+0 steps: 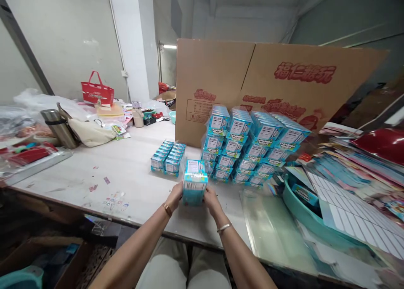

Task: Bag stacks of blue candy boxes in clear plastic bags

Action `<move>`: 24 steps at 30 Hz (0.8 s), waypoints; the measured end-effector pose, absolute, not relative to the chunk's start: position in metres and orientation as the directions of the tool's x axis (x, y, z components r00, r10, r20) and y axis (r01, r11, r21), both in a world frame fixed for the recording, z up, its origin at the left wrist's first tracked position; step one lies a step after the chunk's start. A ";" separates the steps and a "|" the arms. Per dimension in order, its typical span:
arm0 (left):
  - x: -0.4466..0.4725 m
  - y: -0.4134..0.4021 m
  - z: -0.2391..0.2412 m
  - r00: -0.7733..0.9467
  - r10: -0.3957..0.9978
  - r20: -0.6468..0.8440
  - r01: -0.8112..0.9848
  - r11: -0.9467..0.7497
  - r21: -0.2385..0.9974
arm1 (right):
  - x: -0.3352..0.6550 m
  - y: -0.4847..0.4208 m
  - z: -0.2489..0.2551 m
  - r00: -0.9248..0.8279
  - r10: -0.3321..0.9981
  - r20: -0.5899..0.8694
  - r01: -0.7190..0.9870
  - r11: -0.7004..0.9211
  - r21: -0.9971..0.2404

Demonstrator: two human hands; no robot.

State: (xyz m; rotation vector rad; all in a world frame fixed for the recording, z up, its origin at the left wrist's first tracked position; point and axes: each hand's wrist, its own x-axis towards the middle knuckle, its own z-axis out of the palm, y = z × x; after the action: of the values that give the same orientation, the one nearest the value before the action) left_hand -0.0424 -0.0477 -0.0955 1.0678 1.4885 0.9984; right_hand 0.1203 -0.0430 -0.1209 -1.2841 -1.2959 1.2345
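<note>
Blue boxes (195, 187), bundled as one small block, are sitting between both hands near the bench's (126, 167) front edge. Left hand (175, 197) and right hand (211, 200) are pressing on its sides, clamped around it. Just behind, a low row of boxes (168, 157) is lying, and a taller wrapped stack (249, 146) is standing before a cardboard sheet (271, 78).

Bright even indoor light, soft shadows, wide-angle edge warp, corners blurry
</note>
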 end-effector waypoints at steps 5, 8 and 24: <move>-0.031 -0.081 -0.114 -0.179 0.981 0.081 -0.141 -0.107 0.984 | 0.126 -0.076 -0.132 -0.035 0.993 0.108 -0.271 0.095 -0.958; -0.024 -0.096 -0.133 -0.214 0.971 0.103 -0.277 -0.162 0.947 | 0.130 -0.089 -0.145 0.030 0.987 0.159 -0.345 0.160 -0.925; -0.013 -0.019 -0.143 -0.257 0.964 -0.069 -0.352 -0.027 0.936 | 0.124 -0.017 -0.165 0.101 0.995 -0.011 -0.371 0.027 -0.928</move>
State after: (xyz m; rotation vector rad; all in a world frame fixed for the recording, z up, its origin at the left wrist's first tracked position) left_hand -0.0133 -0.0191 -0.1427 0.7816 1.1299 1.5334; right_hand 0.1242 -0.0167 -0.1651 -0.9663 -0.8593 1.2864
